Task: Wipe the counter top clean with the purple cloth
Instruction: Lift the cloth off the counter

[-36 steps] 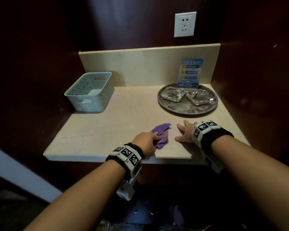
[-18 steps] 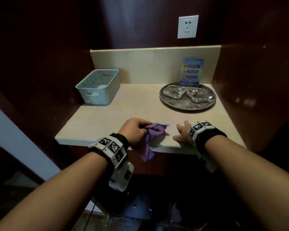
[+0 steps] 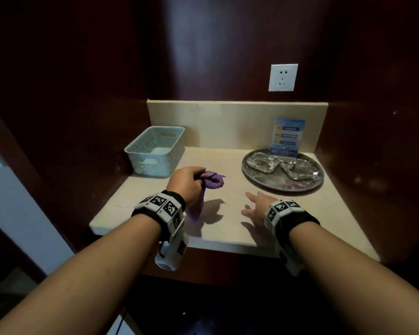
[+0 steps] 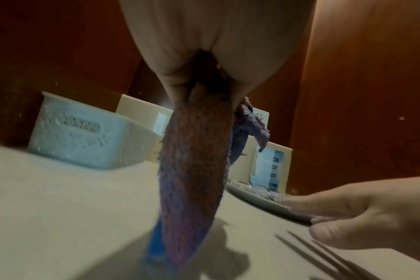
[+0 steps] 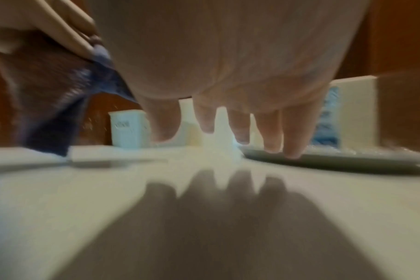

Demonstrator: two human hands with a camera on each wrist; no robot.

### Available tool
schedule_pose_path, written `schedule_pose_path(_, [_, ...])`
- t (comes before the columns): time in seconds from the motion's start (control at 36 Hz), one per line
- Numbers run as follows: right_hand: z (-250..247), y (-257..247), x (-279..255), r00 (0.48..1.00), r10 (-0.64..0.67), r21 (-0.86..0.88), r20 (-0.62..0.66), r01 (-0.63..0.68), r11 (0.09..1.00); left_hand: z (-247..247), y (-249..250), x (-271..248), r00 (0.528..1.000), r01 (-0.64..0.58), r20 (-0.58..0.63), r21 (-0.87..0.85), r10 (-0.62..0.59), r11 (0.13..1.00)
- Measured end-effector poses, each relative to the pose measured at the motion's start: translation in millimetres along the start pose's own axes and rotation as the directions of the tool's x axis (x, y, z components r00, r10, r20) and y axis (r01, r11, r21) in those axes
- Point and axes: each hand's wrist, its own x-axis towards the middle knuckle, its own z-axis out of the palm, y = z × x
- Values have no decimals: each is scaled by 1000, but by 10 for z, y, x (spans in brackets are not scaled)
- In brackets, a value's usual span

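Note:
My left hand [image 3: 188, 183] grips the purple cloth [image 3: 212, 181] in a fist, raised above the beige counter top [image 3: 230, 228]. A tail of the cloth [image 4: 192, 181] hangs down from the fist toward the counter and casts a shadow there. My right hand [image 3: 254, 205] hovers open just above the counter to the right of the cloth, fingers [image 5: 271, 132] spread and pointing forward, its shadow below it. In the left wrist view the right hand [image 4: 362, 210] shows at the right edge. The cloth [image 5: 60, 106] appears blurred at the left in the right wrist view.
A pale perforated basket [image 3: 155, 151] stands at the back left of the counter. A round metal tray [image 3: 252, 176] with glass ashtrays [image 3: 264, 162] sits at the back right, a blue card [image 3: 288, 136] propped behind it. Dark wood walls close in both sides; a socket [image 3: 283, 77] is above.
My left hand has lifted the cloth off the front edge and carried it forward over the counter. My right hand has risen off the surface and spread its fingers.

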Motion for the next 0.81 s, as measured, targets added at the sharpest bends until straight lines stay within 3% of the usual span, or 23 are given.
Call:
schedule_pose_path(0.36, [-755, -1100, 379, 977, -143, 12, -156, 147, 989, -952, -250, 893, 969, -33, -240, 106, 58, 994])
schedule_pose_path(0.47, [-917, -1380, 615, 970, -161, 16, -183, 166, 986, -1173, -425, 1272, 946, 19, -323, 103, 16, 994])
schedule_pose_path(0.64, [-1126, -1678, 1023, 965, -149, 32, -218, 160, 987, -1304, -654, 1851, 943, 70, -330, 77, -41, 995])
schedule_pose_path(0.81, [-1201, -1794, 1425, 969, -122, 37, -215, 133, 990, -1227, -890, 2339, 963, 125, -253, 101, -96, 987])
